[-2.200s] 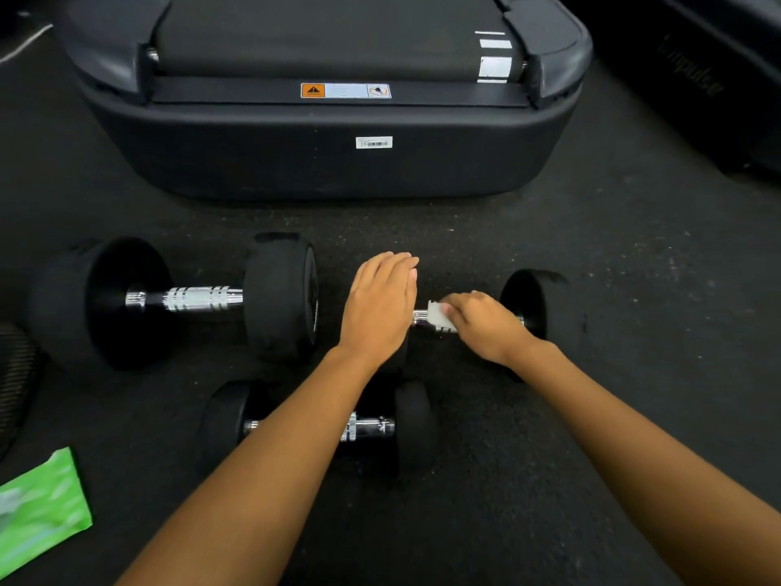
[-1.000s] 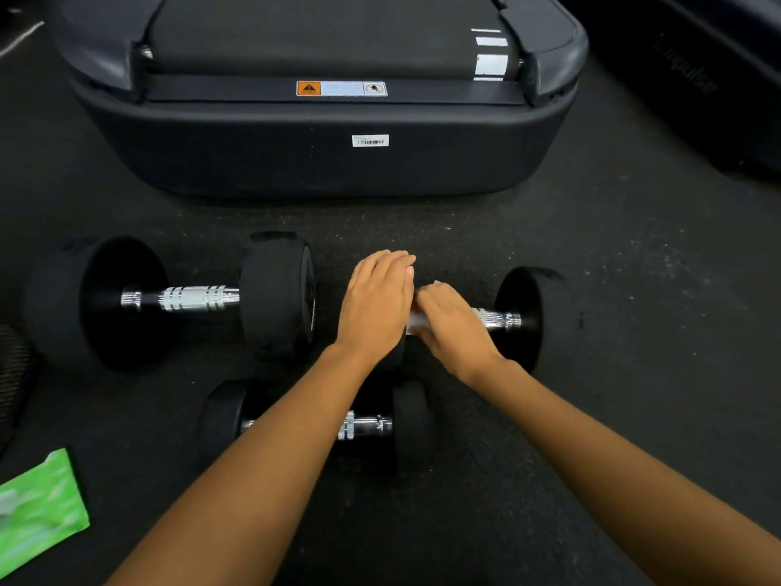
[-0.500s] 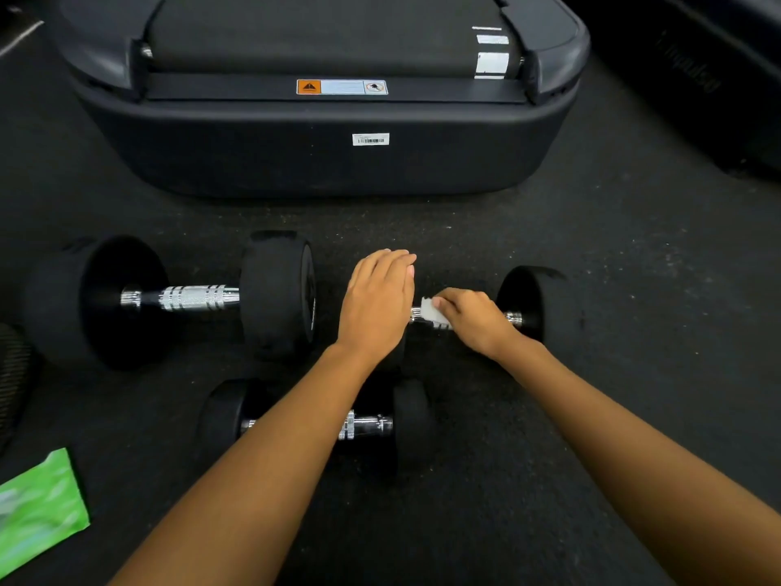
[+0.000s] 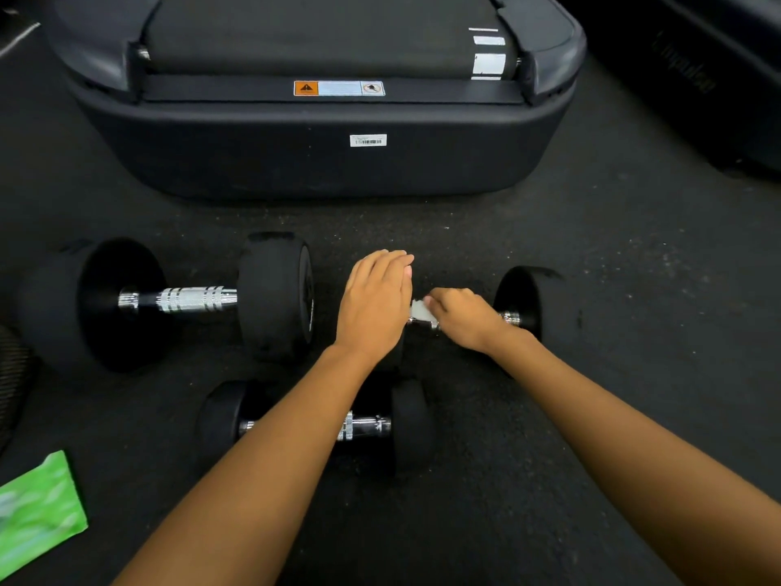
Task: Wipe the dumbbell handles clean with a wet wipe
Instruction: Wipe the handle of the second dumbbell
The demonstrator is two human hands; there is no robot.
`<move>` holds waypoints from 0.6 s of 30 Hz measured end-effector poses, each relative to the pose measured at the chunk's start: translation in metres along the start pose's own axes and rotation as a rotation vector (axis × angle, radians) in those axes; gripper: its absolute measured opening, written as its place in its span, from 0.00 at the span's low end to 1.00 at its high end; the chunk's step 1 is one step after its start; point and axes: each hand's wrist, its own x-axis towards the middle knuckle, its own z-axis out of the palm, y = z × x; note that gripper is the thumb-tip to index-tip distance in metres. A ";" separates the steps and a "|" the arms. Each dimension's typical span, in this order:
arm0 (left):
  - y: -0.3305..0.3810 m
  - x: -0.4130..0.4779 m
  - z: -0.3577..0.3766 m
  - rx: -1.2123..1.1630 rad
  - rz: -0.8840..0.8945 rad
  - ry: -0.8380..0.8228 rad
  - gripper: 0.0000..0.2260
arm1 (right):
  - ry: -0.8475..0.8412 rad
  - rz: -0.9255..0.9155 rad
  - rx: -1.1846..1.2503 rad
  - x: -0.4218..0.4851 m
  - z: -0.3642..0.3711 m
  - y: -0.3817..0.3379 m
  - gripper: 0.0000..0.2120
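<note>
Three black dumbbells lie on the dark floor. My right hand [image 4: 467,319] grips a white wet wipe [image 4: 420,310] wrapped on the chrome handle of the right dumbbell [image 4: 528,300]. My left hand [image 4: 376,302] lies flat, fingers straight, on that dumbbell's left head, which it hides. A large dumbbell [image 4: 270,298] with a bare knurled handle [image 4: 192,299] lies to the left. A small dumbbell [image 4: 410,425] sits nearer me, its handle partly hidden by my left forearm.
The rear end of a treadmill [image 4: 329,141] stands just beyond the dumbbells. A green wipe packet [image 4: 36,507] lies at the lower left. Another dark machine [image 4: 697,78] fills the upper right. A dark ribbed object [image 4: 10,374] shows at the left edge.
My right hand has slid the wipe back and forth along the handle: left against my left hand a second ago, then a little right. The left hand has stayed put.
</note>
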 end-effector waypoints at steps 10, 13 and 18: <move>0.000 -0.001 0.001 -0.018 0.001 0.021 0.22 | -0.042 -0.003 -0.004 -0.006 -0.008 0.011 0.14; -0.001 0.001 0.002 -0.018 0.006 0.024 0.22 | -0.048 0.026 -0.046 0.000 -0.008 0.002 0.14; -0.001 0.001 0.001 -0.011 0.003 0.029 0.22 | -0.007 -0.108 0.061 0.000 0.007 -0.010 0.11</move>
